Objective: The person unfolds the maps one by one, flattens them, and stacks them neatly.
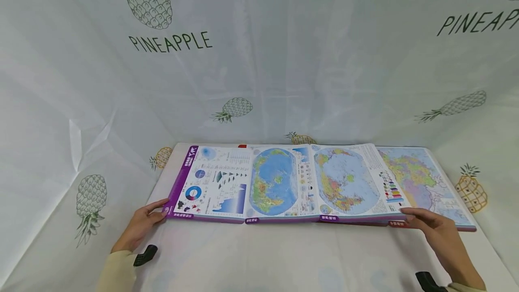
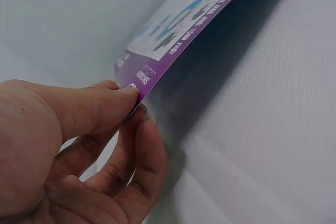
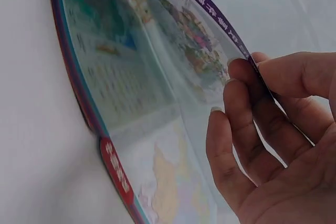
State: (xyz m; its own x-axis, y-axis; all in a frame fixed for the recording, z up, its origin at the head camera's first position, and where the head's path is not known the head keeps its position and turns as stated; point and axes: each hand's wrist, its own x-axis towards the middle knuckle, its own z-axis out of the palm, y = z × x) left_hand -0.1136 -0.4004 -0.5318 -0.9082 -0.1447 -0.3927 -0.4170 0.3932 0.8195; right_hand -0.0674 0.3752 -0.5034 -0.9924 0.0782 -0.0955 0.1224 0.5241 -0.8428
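A purple-edged folding map (image 1: 279, 184) is spread wide, its panels printed with charts and two oval world maps. At its near left corner, my left hand (image 1: 139, 225) pinches the purple border (image 2: 149, 72) between thumb and fingers; the left wrist view shows this edge lifted, with a dark shadow under it. My right hand (image 1: 439, 235) pinches the near right corner, and in the right wrist view that panel (image 3: 202, 40) curves up off the sheet below. Partly covered by it, a second map (image 1: 425, 184) with a red label (image 3: 115, 169) lies at the right.
Everything lies on a white-covered table (image 1: 259, 256). Behind it and at both sides hangs a pale cloth (image 1: 324, 57) printed with pineapples and lettering. A small red bit (image 1: 242, 146) shows at the map's far edge. Black wrist devices (image 1: 146, 255) sit at both sleeves.
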